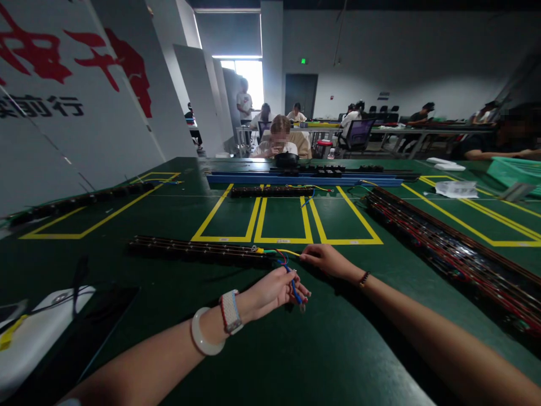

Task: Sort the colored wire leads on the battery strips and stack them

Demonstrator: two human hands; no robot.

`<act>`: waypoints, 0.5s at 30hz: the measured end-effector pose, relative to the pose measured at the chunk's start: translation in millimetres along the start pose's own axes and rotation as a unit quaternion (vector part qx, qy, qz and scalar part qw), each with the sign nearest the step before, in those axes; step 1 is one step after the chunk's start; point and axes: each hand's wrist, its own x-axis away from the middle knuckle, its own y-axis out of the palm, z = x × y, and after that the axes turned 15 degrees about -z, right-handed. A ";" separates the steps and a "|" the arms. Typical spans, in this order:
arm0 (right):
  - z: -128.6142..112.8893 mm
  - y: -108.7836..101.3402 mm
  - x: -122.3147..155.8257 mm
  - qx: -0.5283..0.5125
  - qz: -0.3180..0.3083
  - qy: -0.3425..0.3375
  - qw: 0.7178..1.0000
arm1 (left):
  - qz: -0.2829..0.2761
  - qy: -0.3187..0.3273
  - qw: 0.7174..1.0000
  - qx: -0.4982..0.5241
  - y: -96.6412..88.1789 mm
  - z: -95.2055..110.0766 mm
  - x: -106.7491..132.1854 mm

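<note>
A long black strip assembly (pixel 198 248) with metal contacts along its top lies across the green table in front of me. Wires come out of its right end. My left hand (pixel 276 290) has the blue wire (pixel 295 285) under its thumb, and the wire's terminal end hangs past the fingertips. With its fingertips, my right hand (pixel 327 260) pinches the yellow-green wire (pixel 284 251), which bends back so that its ring terminal (pixel 254 248) rests over the strip. A thin red wire loops between the two hands.
Yellow tape rectangles (pixel 224 239) mark the green table. A similar strip (pixel 270 192) lies farther back, before a blue rail (pixel 304 180). Wired bundles (pixel 448 254) stretch along the right. At the left is a white device (pixel 46 332). A person (pixel 279 138) sits opposite.
</note>
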 end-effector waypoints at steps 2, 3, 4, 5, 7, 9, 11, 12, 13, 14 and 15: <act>-0.1 0.4 0.5 -0.002 0.005 -0.004 1.000 | 0.024 -0.004 0.999 -0.020 1.4 0.5 1.6; -0.3 0.4 0.7 -0.001 0.007 -0.005 1.000 | 0.036 -0.012 0.998 -0.042 1.5 1.3 2.7; -0.5 0.2 0.8 0.001 0.007 -0.005 1.000 | 0.045 -0.024 0.996 -0.069 1.0 2.6 3.8; -0.9 0.0 0.8 0.003 0.008 -0.004 1.000 | 0.052 -0.040 0.993 -0.103 0.0 4.2 5.0; -1.6 -0.6 0.7 0.009 0.008 -0.003 1.000 | 0.060 -0.080 0.979 -0.177 -3.0 8.6 7.3; -1.8 -1.2 0.6 0.011 0.009 -0.002 1.000 | 0.056 -0.120 0.958 -0.253 -6.1 13.9 9.4; -1.2 -1.6 0.3 0.012 0.009 -0.008 1.000 | 0.050 -0.155 0.932 -0.325 -8.0 19.2 11.1; -0.5 -1.7 0.1 0.014 0.009 -0.013 1.000 | 0.046 -0.170 0.918 -0.356 -8.5 21.7 11.8; 0.4 -1.8 -0.3 0.017 0.007 -0.017 1.000 | 0.042 -0.182 0.905 -0.383 -8.8 24.0 12.4; 1.4 -1.8 -0.7 0.020 0.006 -0.019 1.000 | 0.037 -0.191 0.893 -0.406 -8.9 26.1 13.0; 2.5 -1.8 -1.2 0.023 0.004 -0.020 1.000 | 0.034 -0.198 0.883 -0.424 -8.9 28.0 13.7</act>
